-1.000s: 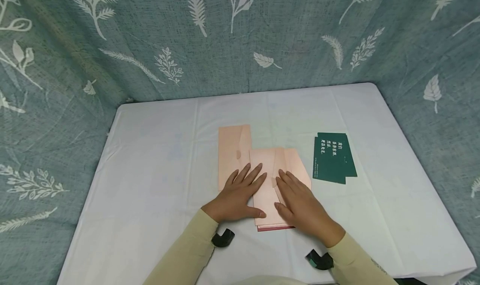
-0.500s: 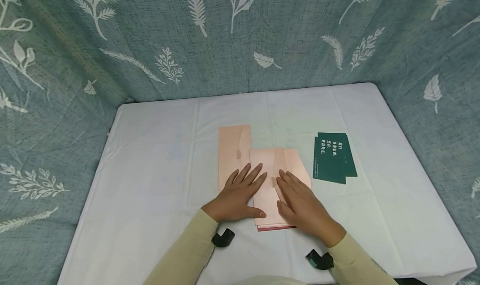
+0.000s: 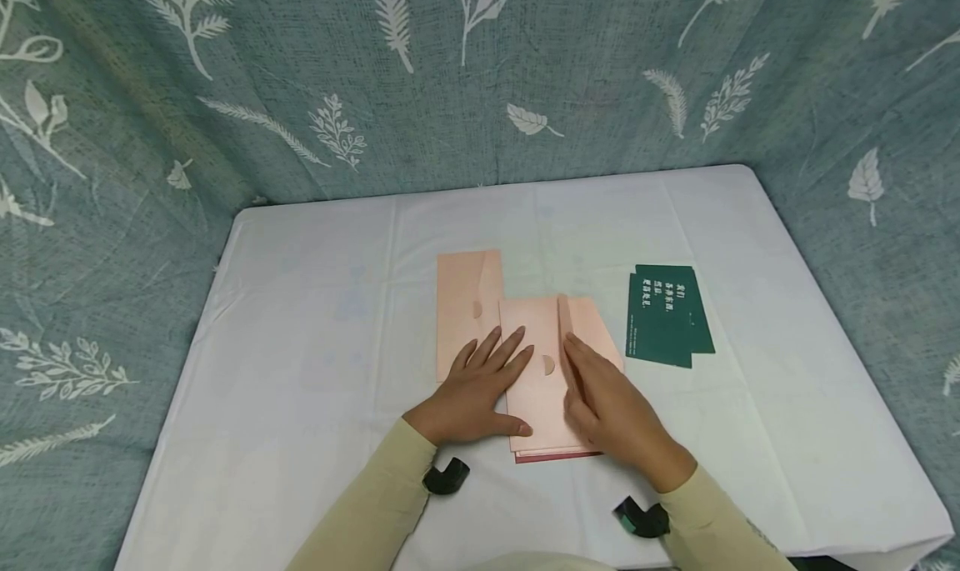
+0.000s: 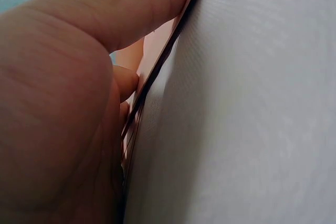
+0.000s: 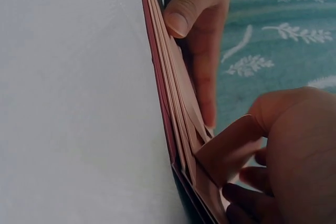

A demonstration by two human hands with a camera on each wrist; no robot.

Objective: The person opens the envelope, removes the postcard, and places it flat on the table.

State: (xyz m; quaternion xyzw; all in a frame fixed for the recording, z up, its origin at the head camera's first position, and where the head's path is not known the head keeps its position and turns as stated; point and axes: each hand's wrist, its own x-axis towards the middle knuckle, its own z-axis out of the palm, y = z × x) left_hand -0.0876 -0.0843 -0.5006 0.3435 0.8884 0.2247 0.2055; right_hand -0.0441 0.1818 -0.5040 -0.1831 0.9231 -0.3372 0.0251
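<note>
A peach envelope (image 3: 531,325) lies on top of a small stack, with a red edge (image 3: 551,457) showing at the bottom of the pile. Its flap (image 3: 565,317) stands raised along the right side, pinched by my right hand (image 3: 611,400). In the right wrist view the lifted flap (image 5: 231,148) rises between thumb and fingers. My left hand (image 3: 476,392) rests with fingers spread on the stack's left part, thumb on the top envelope. Beneath its fingertips is another peach envelope (image 3: 468,283), flat and with its flap down. A half-round notch (image 3: 548,365) shows on the top envelope.
Two dark green cards (image 3: 663,317) with white print overlap on the right of the stack. A white cloth (image 3: 322,321) covers the table. A teal leaf-patterned curtain (image 3: 450,121) hangs behind and at both sides. Black devices sit on both wrists.
My right hand has gone from lying on the top envelope's flap to lifting it upright, moving slightly right. The notch is uncovered. My left hand has stayed in place.
</note>
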